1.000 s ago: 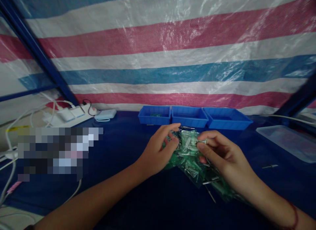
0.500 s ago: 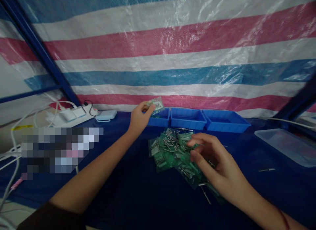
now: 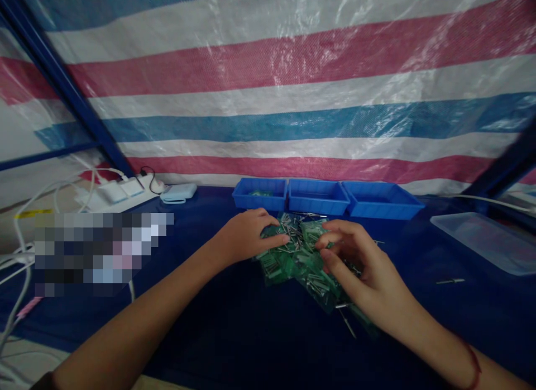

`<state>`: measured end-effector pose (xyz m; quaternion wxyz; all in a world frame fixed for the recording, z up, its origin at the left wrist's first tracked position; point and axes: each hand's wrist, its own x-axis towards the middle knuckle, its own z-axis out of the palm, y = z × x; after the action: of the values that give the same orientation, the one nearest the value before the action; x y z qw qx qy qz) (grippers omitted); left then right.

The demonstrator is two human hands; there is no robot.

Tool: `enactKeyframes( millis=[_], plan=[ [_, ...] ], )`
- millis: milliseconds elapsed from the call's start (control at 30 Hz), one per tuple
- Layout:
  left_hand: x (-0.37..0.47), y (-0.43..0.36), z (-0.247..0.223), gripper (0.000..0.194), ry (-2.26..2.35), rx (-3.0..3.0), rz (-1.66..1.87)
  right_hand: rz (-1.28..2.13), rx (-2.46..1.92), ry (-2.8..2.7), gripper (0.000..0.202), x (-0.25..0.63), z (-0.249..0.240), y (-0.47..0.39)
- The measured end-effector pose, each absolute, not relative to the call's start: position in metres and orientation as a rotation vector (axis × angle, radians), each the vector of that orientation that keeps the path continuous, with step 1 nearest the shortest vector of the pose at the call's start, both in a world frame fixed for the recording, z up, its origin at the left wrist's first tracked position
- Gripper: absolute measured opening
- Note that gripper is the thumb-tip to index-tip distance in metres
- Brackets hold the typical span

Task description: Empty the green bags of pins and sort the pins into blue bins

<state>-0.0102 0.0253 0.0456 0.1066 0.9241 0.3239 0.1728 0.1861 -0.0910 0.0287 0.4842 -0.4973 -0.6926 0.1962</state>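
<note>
- The left hand (image 3: 247, 233) is coming back from the left blue box (image 3: 258, 201), where it was holding a little bag half a second ago. Now it is hanging over the left side of the pile of little bags (image 3: 298, 261).
- The left fingers are bending, with a gap to the thumb. No bag is showing in that grip, so it is looking loose. The bend is perhaps fitting the shape of the pile.
- The right hand (image 3: 364, 267) is staying by the pile's right side, fingers curling around a bag's edge. I cannot tell if they are pinching it or just touching it. Maybe this hand is keeping the bags close.
- The pile is sitting on the blue table (image 3: 234, 323) between both hands, probably so each one is reaching it easily.
- Shiny metal pins (image 3: 294, 233) are lying on top, and one loose pin (image 3: 451, 281) is resting off to the right.
- The left box is holding something green. The middle box (image 3: 318, 205) and right box (image 3: 385, 210) are standing next to it in a row, likely for easy reaching.
</note>
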Motion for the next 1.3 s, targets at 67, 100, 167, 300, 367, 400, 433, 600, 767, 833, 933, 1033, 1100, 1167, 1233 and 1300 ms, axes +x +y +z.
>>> enactKeyframes(
  millis=[67,100,167,300,367,400,433,600,767,833,933,1033,1100,1167,1233,1300],
  plan=[
    [-0.012,0.02,0.044,0.039,0.929,2.727,0.384,0.475,-1.225,-1.689,0.026,0.186,0.028,-0.09],
    [-0.012,0.019,0.043,0.038,0.925,2.724,0.35,0.472,-1.231,-1.69,0.026,0.186,0.028,-0.09],
    [-0.013,0.019,0.043,0.04,0.939,2.712,0.317,0.462,-1.244,-1.697,0.026,0.186,0.028,-0.09],
    [-0.021,0.016,0.049,0.062,0.982,2.653,0.283,0.45,-1.289,-1.714,0.026,0.186,0.027,-0.091],
    [-0.026,0.013,0.054,0.072,1.001,2.624,0.214,0.452,-1.301,-1.717,0.026,0.187,0.026,-0.091],
    [-0.029,0.011,0.056,0.074,1.011,2.61,0.166,0.45,-1.303,-1.719,0.026,0.187,0.026,-0.091],
    [-0.031,0.009,0.058,0.074,1.02,2.596,0.117,0.448,-1.306,-1.724,0.026,0.187,0.025,-0.091],
    [-0.036,0.007,0.062,0.062,1.024,2.569,0.003,0.418,-1.318,-1.75,0.026,0.185,0.024,-0.09],
    [-0.038,0.007,0.064,0.065,1.08,2.583,-0.039,0.415,-1.321,-1.757,0.024,0.184,0.024,-0.089],
    [-0.039,0.007,0.065,0.065,1.137,2.601,-0.074,0.425,-1.323,-1.751,0.024,0.183,0.024,-0.089],
    [-0.04,0.007,0.063,0.057,1.154,2.625,-0.08,0.433,-1.326,-1.752,0.023,0.182,0.023,-0.088],
    [-0.04,0.008,0.062,0.055,1.149,2.63,-0.066,0.439,-1.33,-1.748,0.023,0.181,0.023,-0.088],
    [-0.041,0.009,0.062,0.059,1.163,2.631,-0.065,0.438,-1.332,-1.746,0.024,0.181,0.023,-0.089],
    [-0.041,0.01,0.062,0.063,1.17,2.635,-0.049,0.43,-1.329,-1.75,0.024,0.181,0.023,-0.089],
    [-0.042,0.015,0.062,0.065,1.154,2.638,-0.008,0.424,-1.321,-1.758,0.024,0.181,0.023,-0.089],
    [-0.044,0.021,0.063,0.062,1.115,2.631,0.074,0.424,-1.314,-1.769,0.024,0.181,0.023,-0.089]
  ],
)
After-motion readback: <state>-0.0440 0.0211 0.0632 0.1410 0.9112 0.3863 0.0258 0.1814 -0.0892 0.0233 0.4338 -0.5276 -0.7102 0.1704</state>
